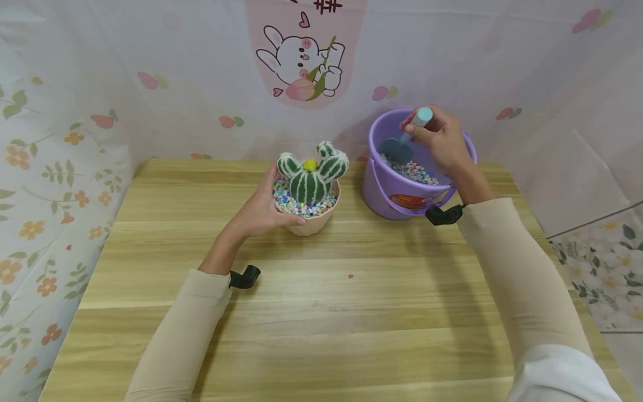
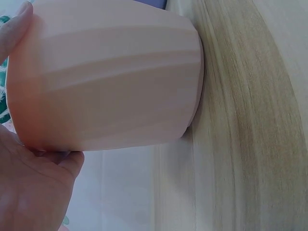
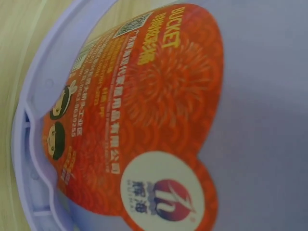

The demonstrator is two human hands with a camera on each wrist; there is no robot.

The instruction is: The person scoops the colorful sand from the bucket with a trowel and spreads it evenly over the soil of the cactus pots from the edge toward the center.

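At frame centre, the left hand (image 1: 261, 215) cups the pink pot (image 1: 307, 222) holding a cactus (image 1: 311, 173). At upper right, the right hand (image 1: 442, 142) grips a scoop (image 1: 404, 142) inside the purple bucket (image 1: 389, 192).

Light wood-grain desk (image 1: 321, 312), planks running left to right. One tiny pink speck (image 1: 350, 276) lies on the desk near its middle. Behind the desk's far edge hangs a white cloth backdrop (image 1: 502, 50) with small peach and leaf prints, plus a pink panel showing a cartoon rabbit (image 1: 300, 61) holding a peach. Floral-print cloth (image 1: 45, 184) with orange flowers runs along the desk's left edge. Past the right edge, another flower-patterned cloth (image 1: 608, 268) lies lower down.
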